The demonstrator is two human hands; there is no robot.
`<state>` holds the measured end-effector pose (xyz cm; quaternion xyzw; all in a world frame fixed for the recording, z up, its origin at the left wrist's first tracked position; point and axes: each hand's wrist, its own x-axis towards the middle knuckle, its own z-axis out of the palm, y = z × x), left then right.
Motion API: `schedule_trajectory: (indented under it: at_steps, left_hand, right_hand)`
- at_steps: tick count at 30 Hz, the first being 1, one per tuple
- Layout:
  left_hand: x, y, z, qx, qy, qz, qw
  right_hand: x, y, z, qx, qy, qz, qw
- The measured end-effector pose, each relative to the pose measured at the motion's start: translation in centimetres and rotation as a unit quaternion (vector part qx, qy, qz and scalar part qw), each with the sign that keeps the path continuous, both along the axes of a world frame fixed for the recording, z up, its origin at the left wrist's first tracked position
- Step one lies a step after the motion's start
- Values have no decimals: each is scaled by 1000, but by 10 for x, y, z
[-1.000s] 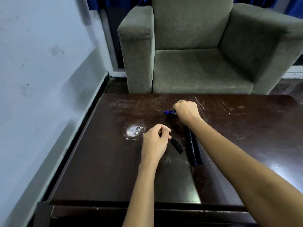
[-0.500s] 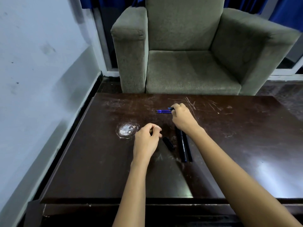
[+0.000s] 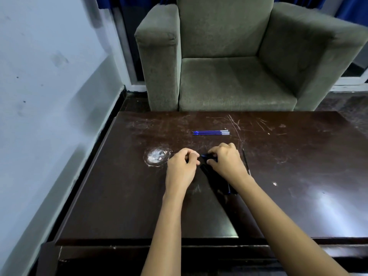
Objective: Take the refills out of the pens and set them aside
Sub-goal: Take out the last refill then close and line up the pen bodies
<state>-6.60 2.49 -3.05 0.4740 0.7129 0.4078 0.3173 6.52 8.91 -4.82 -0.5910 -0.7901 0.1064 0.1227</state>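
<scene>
Refills (image 3: 210,132): three blue ones lie side by side on the table (image 3: 119,196), beyond and right of the worn pale patch (image 3: 157,157). Just right of the patch, the left hand (image 3: 182,166) has its fingers curled tight on a dark piece (image 3: 187,160); what the piece is cannot be told. Further right, the right hand (image 3: 227,160) curls round a dark pen (image 3: 207,155), blue end showing. Spare barrels (image 3: 216,177) lie under that wrist. Judgement: steady the barrel, draw the refill straight out, and lay it parallel with the three.

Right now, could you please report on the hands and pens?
Right hand pinches a pen; left hand curled, hold unclear. Three refills set aside, far side. More pens under right wrist.
</scene>
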Motion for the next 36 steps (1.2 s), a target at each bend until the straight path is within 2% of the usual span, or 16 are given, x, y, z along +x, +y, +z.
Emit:
schedule_trajectory:
  at_steps: [3,6,8,11,14,19,22,24,26,27,29,30,31,32,33,36]
  left_hand:
    - [-1,-1,0,-5,0,-8,1000]
    - [0,-2,1,-5,-4,-9,1000]
    - [2,-1,1,-6,-20,-3,1000]
    - [6,-1,3,-18,-44,-1,999]
    - [7,-2,2,-14,-33,-13,999]
    - [3,-4,0,-7,-35,-26,999]
    - [3,-4,0,5,-40,-39,998]
    - [4,-3,0,13,-38,-53,998]
    - [5,-3,1,19,-46,-62,997]
    - [5,-3,1,24,-56,-66,996]
    - [6,-4,2,36,-80,-75,993]
    - [7,-4,3,38,-90,-81,992]
    - [8,-4,3,37,-96,-90,991]
    - [8,-4,3,35,-99,-98,990]
    - [9,-4,3,34,-100,-106,989]
    - [10,-2,3,33,-104,-119,987]
  right_hand:
    - [7,-1,10,0,89,-24,996]
    - [29,-6,30,28,181,-142,973]
    - [48,-10,39,17,167,-235,957]
    - [60,-20,38,-87,99,-317,939]
    - [54,-32,29,-146,49,-329,932]
    - [47,-33,21,-135,-1,-326,936]
    - [49,-30,14,-136,21,-301,944]
    - [54,-25,15,-120,111,-264,951]
    - [58,-20,21,-109,279,-221,928]
    - [58,-19,26,-110,390,-201,892]
    - [52,-19,34,-130,598,-159,775]
    - [48,-20,38,-139,667,-136,720]
    - [43,-21,40,-143,706,-117,683]
    - [38,-22,40,-139,723,-104,669]
    - [32,-24,41,-127,722,-93,674]
    - [20,-28,39,-63,670,-70,737]
